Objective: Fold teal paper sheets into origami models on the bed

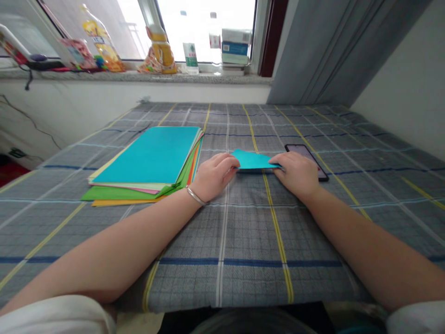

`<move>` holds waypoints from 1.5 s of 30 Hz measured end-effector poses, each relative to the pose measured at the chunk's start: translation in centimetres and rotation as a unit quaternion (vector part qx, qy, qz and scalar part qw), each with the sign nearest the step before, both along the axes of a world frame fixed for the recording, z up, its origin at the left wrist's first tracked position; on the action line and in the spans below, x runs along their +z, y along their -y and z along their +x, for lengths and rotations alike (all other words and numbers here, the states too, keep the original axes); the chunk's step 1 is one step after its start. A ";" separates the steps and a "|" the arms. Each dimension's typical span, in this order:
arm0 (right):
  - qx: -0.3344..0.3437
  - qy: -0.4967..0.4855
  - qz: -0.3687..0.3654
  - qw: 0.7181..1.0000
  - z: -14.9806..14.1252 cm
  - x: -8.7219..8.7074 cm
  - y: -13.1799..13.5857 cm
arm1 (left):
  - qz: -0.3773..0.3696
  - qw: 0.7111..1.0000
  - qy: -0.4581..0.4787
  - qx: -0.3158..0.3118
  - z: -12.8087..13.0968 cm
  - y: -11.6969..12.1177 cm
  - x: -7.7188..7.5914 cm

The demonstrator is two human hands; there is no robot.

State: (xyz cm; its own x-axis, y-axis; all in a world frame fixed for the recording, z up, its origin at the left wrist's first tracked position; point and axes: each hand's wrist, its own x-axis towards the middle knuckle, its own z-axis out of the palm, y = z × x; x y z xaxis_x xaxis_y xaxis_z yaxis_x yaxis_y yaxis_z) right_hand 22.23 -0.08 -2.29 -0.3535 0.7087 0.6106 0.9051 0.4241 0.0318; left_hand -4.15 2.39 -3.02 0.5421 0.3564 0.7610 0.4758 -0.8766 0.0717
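Note:
A small piece of blue paper [253,159], apparently folded, is held between both hands just above the tablecloth. My left hand [216,172] pinches its left end, and a silver bangle circles that wrist. At the paper's right end, the fingers of my right hand [298,170] are closed on the corner. Undersides of the fingertips are hidden. Left of my left hand lies a stack of coloured paper [149,155] with a blue sheet on top and green, orange and pink edges showing below. Partly behind my right hand rests a phone [321,174] with its screen lit.
A grey checked tablecloth [250,232] covers the table. Beyond it, a windowsill [121,80] holds a large drink bottle [99,39], a yellow bottle [163,53], a white-and-green carton [191,58] and stacked boxes [236,46]. A grey curtain [320,46] hangs at the right.

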 end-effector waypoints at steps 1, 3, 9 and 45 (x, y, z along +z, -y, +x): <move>0.014 0.004 -0.009 1.000 0.1 0.0 0.1 | 0.007 0.999 -0.022 0.024 -0.1 -0.1 0.0; 0.056 0.019 -0.029 0.998 -0.1 0.0 0.3 | 0.011 0.995 -0.069 0.070 -0.3 -0.2 -0.1; 0.190 0.011 -0.124 0.974 -1.3 0.1 1.2 | -0.155 0.982 -0.049 0.100 -0.8 -1.4 -0.5; 0.034 -0.428 -0.314 0.847 -0.3 -2.8 -2.7 | -0.462 0.880 0.092 -0.063 -0.5 -2.7 -1.1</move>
